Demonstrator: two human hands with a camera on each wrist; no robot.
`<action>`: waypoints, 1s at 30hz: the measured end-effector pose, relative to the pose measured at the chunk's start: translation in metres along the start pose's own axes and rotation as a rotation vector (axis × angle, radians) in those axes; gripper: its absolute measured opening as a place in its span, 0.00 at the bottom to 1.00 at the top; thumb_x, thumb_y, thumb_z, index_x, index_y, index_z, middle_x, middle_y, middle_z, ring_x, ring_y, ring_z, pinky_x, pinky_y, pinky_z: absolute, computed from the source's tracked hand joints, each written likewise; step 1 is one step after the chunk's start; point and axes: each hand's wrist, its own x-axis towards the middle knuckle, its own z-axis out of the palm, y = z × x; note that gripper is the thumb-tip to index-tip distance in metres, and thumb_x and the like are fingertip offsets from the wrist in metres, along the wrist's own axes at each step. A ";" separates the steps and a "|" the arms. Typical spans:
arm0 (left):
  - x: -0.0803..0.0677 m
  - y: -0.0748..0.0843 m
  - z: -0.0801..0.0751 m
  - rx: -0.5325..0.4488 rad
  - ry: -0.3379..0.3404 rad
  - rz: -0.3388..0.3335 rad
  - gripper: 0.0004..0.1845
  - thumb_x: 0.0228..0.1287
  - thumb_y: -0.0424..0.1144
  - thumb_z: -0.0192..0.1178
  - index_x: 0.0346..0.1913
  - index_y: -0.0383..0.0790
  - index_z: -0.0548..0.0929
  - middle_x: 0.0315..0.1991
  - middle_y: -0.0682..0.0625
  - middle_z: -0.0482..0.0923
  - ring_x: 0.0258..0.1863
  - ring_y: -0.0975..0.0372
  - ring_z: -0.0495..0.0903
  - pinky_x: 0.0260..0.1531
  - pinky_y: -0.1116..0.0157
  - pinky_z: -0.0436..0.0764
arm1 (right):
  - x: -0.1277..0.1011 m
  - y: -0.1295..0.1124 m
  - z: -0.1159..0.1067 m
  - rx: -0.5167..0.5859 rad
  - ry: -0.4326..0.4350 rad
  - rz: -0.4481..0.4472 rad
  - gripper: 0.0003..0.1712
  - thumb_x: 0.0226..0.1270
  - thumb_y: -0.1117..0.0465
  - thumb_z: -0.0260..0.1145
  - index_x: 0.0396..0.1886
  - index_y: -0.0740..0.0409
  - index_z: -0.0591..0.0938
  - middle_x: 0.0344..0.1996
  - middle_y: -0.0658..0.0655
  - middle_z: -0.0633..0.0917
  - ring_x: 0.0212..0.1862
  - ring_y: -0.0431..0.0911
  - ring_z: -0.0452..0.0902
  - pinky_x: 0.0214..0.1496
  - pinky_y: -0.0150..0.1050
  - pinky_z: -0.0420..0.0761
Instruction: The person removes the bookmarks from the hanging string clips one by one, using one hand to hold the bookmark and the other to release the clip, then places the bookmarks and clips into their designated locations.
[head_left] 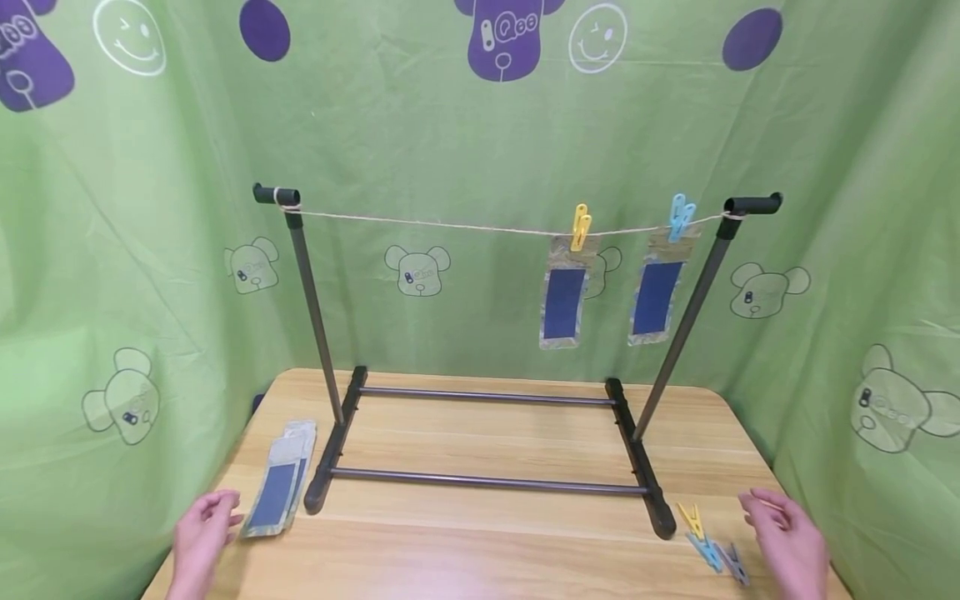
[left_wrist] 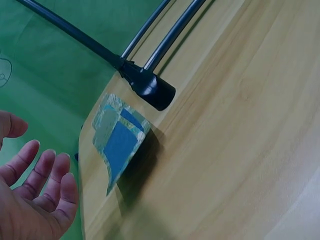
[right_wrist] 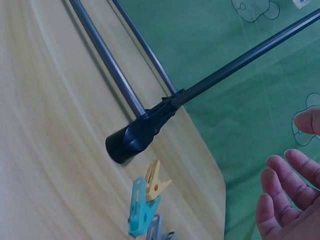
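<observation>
Both hands hover open at the near edge of the counter, holding nothing.

The left hand (head_left: 201, 533), fingers relaxed and spread, sits just beside a small stack of pouches (head_left: 279, 492) at the counter's near left corner, next to the rack's left foot (left_wrist: 150, 89). The right hand (head_left: 787, 542), equally slack, is near three loose pegs (head_left: 711, 543) by the near right corner; they seem to be yellow, blue and grey, though the grey one is partly cut off in the right wrist view. On the string (head_left: 450, 225) of the rack (head_left: 487, 479), a yellow peg (head_left: 580, 227) and a blue peg (head_left: 681, 217) each hold a hanging pouch (head_left: 564, 302) toward the right end.
</observation>
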 end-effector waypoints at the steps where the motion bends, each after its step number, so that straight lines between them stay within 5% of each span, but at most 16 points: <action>1: -0.003 0.005 0.000 0.003 -0.012 0.017 0.15 0.65 0.50 0.62 0.46 0.43 0.79 0.37 0.56 0.83 0.30 0.67 0.83 0.25 0.70 0.82 | -0.001 -0.001 0.000 0.016 -0.004 -0.009 0.31 0.65 0.40 0.63 0.56 0.59 0.75 0.25 0.32 0.80 0.27 0.26 0.75 0.29 0.24 0.76; 8: -0.030 0.045 0.006 0.024 -0.067 0.067 0.17 0.67 0.49 0.60 0.45 0.37 0.77 0.39 0.50 0.82 0.31 0.63 0.83 0.27 0.66 0.84 | -0.008 -0.011 0.001 0.086 -0.059 -0.089 0.29 0.68 0.45 0.63 0.56 0.63 0.74 0.28 0.32 0.81 0.31 0.26 0.76 0.31 0.21 0.77; 14: -0.009 0.026 0.010 0.020 -0.079 0.119 0.18 0.66 0.51 0.61 0.47 0.40 0.78 0.39 0.51 0.83 0.31 0.62 0.83 0.25 0.67 0.83 | -0.012 -0.020 0.000 0.088 -0.097 -0.133 0.30 0.67 0.43 0.63 0.57 0.61 0.74 0.30 0.30 0.80 0.33 0.26 0.76 0.33 0.21 0.77; 18: -0.003 0.024 0.016 0.023 -0.091 0.072 0.16 0.67 0.53 0.60 0.47 0.46 0.78 0.40 0.55 0.82 0.34 0.64 0.83 0.28 0.68 0.84 | -0.014 -0.027 0.000 0.105 -0.100 -0.165 0.27 0.67 0.43 0.63 0.56 0.57 0.75 0.31 0.30 0.80 0.35 0.27 0.77 0.35 0.20 0.77; 25: -0.053 0.104 0.029 0.058 -0.132 0.063 0.14 0.71 0.39 0.53 0.50 0.31 0.73 0.35 0.55 0.81 0.31 0.65 0.81 0.30 0.66 0.83 | -0.018 -0.039 -0.001 0.146 -0.089 -0.241 0.22 0.68 0.49 0.65 0.56 0.56 0.76 0.33 0.31 0.81 0.35 0.28 0.79 0.36 0.20 0.78; 30: -0.065 0.128 0.037 0.070 -0.152 0.039 0.13 0.71 0.37 0.52 0.52 0.31 0.73 0.34 0.58 0.80 0.31 0.68 0.80 0.32 0.69 0.82 | -0.019 -0.048 -0.004 0.164 -0.077 -0.303 0.19 0.69 0.55 0.65 0.56 0.55 0.77 0.34 0.30 0.81 0.35 0.29 0.79 0.36 0.20 0.77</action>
